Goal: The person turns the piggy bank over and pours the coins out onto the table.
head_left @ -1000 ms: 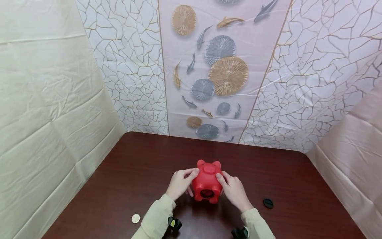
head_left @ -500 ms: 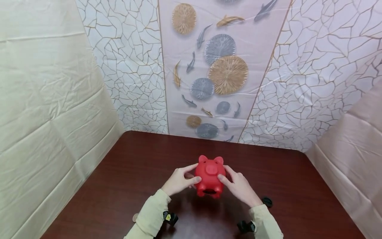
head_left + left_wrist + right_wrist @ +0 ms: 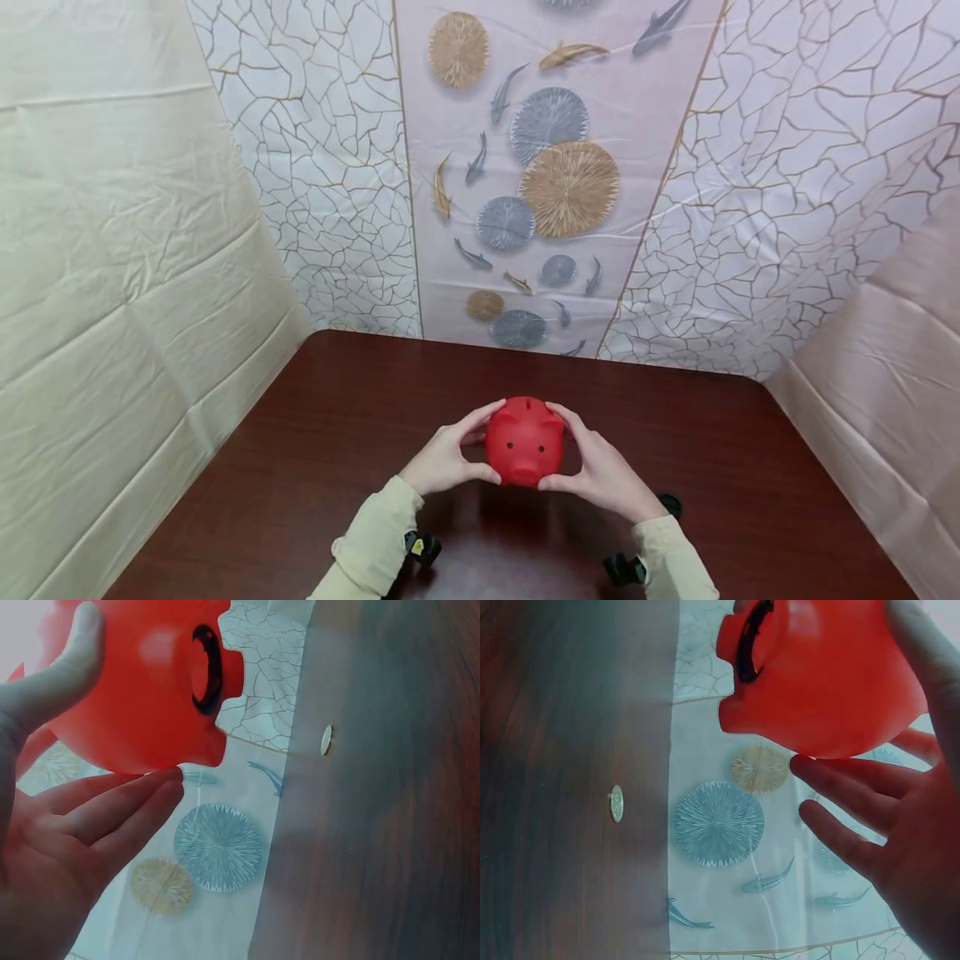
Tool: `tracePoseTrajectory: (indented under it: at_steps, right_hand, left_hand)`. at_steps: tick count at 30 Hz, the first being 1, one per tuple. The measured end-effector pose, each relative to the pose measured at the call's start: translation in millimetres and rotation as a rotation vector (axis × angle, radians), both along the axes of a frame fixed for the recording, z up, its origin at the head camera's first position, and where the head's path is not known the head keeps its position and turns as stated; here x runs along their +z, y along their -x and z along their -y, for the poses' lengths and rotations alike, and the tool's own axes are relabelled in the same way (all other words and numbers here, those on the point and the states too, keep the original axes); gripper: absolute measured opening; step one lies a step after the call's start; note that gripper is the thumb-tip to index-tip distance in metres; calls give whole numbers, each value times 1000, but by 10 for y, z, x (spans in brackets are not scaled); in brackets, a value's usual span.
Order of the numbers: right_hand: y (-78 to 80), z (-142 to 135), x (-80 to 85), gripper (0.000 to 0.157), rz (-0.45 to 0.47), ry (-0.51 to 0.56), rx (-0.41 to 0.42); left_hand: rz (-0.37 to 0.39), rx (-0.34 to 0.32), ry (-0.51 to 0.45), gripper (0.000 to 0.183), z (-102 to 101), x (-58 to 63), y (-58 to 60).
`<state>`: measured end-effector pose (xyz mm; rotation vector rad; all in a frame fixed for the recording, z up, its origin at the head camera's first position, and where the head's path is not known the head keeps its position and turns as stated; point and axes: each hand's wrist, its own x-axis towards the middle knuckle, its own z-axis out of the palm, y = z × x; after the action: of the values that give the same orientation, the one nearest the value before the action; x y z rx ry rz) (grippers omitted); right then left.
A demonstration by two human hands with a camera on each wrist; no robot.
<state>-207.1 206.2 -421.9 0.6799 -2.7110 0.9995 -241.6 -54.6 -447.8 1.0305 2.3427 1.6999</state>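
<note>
A red piggy bank (image 3: 524, 442) is held up over the dark table, its two-eyed face toward me and a coin slot showing on top. My left hand (image 3: 444, 460) grips its left side, thumb low by the snout and fingers behind. On the opposite side my right hand (image 3: 603, 473) holds it the same way. Both wrist views show a dark-rimmed round opening (image 3: 210, 669) in the belly, between the stubby feet. In the left wrist view the left thumb (image 3: 71, 671) lies against the red body; in the right wrist view fingertips (image 3: 804, 766) reach under it.
A black round cap (image 3: 670, 504) lies on the table, partly covered by the right forearm. A small pale coin (image 3: 327, 739) rests on the wood; the right wrist view also has a coin (image 3: 616, 803). Patterned cloth (image 3: 517, 275) hangs behind the table (image 3: 360, 375).
The piggy bank has turned in both hands: its belly opening faced me, then the snout rose, and now the face and top slot show. The left sleeve now covers the coin.
</note>
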Motion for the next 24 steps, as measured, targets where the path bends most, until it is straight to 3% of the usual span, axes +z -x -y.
tracePoseTrajectory:
  at_steps: [10, 15, 20, 24]
  right_hand:
    - [-46, 118, -171, 106, -189, 40, 32]
    - [-31, 164, -249, 112, -296, 34, 66]
    - [-9, 175, -324, 111, -414, 20, 97]
    - [42, 160, -313, 108, -500, -5, 121]
  left_hand:
    - [-254, 57, -46, 89, 34, -111, -51]
    - [-376, 136, -33, 87, 42, -196, -78]
    - [-461, 165, -42, 84, 33, -258, -108]
    - [-586, 182, -56, 82, 15, -252, -72]
